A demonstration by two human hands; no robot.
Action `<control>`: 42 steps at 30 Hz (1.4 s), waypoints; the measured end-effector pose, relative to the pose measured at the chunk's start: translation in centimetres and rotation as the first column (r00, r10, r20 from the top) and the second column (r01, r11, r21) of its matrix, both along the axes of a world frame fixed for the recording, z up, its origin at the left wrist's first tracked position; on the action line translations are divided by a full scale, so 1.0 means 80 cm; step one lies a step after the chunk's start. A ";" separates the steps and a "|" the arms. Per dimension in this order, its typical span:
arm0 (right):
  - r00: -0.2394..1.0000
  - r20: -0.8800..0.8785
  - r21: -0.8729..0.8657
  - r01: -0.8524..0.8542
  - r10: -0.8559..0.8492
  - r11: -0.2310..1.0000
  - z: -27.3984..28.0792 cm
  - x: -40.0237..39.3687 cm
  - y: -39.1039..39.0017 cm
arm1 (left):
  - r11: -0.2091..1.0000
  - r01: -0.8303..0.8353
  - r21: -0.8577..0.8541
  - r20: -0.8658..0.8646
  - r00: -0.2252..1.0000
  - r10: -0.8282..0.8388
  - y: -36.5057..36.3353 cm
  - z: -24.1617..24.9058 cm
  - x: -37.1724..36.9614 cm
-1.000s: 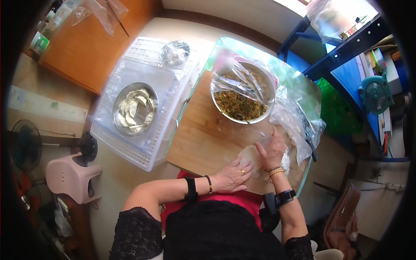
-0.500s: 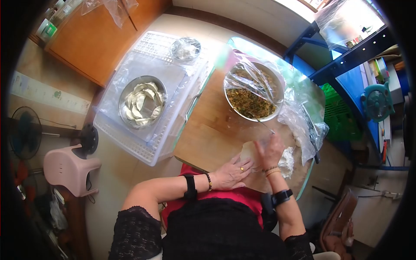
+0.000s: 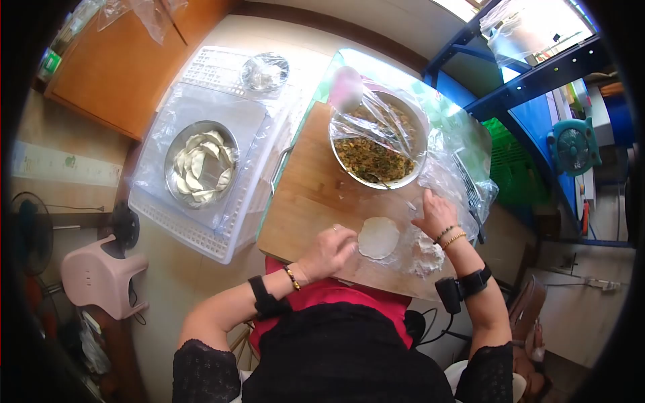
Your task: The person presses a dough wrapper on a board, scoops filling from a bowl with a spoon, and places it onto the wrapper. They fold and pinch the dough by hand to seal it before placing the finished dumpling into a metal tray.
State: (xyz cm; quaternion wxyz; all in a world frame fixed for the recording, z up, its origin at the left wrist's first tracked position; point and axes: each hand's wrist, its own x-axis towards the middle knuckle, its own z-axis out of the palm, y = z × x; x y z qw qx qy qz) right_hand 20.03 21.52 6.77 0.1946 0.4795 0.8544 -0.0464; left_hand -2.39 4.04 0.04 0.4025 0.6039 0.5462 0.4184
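Note:
A round, flat dough wrapper [image 3: 378, 238] lies on the wooden board [image 3: 312, 201]. Just left of it is my left hand [image 3: 328, 251], its fingers loosely curled together and slightly blurred, with nothing visible in them. My right hand [image 3: 438, 213] is above the board's right part, thumb and forefinger apart, near a spoon handle and crumpled clear plastic. Below that hand sits a heap of white flour [image 3: 427, 255]. Behind the wrapper stands a large bowl [image 3: 422, 168] of chopped brown-green filling [image 3: 373, 160], partly covered by clear plastic film [image 3: 386, 127].
To the left, a round metal pan [image 3: 232, 138] with several folded dumplings [image 3: 195, 161] stands on a plastic-covered white crate [image 3: 158, 225]. A small film-covered bowl [image 3: 265, 72] is behind it. A pink stool [image 3: 101, 275] and fans are at far left; a green crate [image 3: 514, 164] is right.
Both hands have come off the dough wrapper, now fully visible on the board. My left hand drew left and its fingers curled; my right hand shifted right. The view also shifted slightly.

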 end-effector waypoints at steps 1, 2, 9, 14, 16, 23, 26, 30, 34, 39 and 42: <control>1.000 0.003 -0.006 0.006 -0.006 1.000 -0.002 -0.007 0.005 | 1.000 0.006 -0.006 0.003 1.000 -0.006 0.004 0.000 -0.003; 0.997 0.075 -0.037 -0.007 0.010 0.999 -0.005 -0.015 0.010 | 0.986 -0.083 -0.143 0.105 0.990 0.098 0.007 0.002 -0.006; 0.927 0.257 0.003 -0.282 0.272 0.959 -0.010 -0.042 0.000 | 0.901 -0.105 -0.420 0.320 0.912 0.256 0.004 -0.016 -0.013; 0.860 -0.200 0.389 -0.371 0.470 0.844 0.005 -0.044 -0.061 | 0.881 -0.031 -0.473 0.353 0.909 0.221 0.001 -0.016 -0.013; 0.825 -0.381 0.209 -0.363 0.418 0.908 0.007 -0.042 -0.100 | 0.845 0.043 -0.533 0.378 0.906 0.193 0.000 -0.013 -0.014; 0.870 -0.329 0.099 -0.354 0.366 0.930 -0.038 -0.045 -0.149 | 0.718 0.205 -0.665 0.524 0.813 0.254 -0.007 -0.014 0.000; 0.874 -0.308 0.072 -0.372 0.375 0.926 -0.045 -0.042 -0.151 | 0.688 0.262 -0.676 0.558 0.792 0.246 -0.005 -0.013 0.005; 0.863 -0.340 0.074 -0.370 0.373 0.926 -0.042 -0.041 -0.156 | 0.692 0.262 -0.672 0.537 0.816 0.213 -0.002 -0.012 0.008; 0.857 -0.363 0.089 -0.359 0.366 0.929 -0.043 -0.040 -0.159 | 0.665 0.254 -0.703 0.521 0.820 0.237 -0.001 -0.004 0.009; 0.847 -0.387 0.081 -0.363 0.365 0.928 -0.049 -0.036 -0.150 | 0.645 0.260 -0.719 0.534 0.801 0.272 0.001 -0.007 0.009; 0.861 -0.427 0.039 -0.289 0.278 0.956 -0.045 -0.033 -0.147 | 0.601 0.281 -0.748 0.540 0.784 0.306 0.002 -0.010 0.011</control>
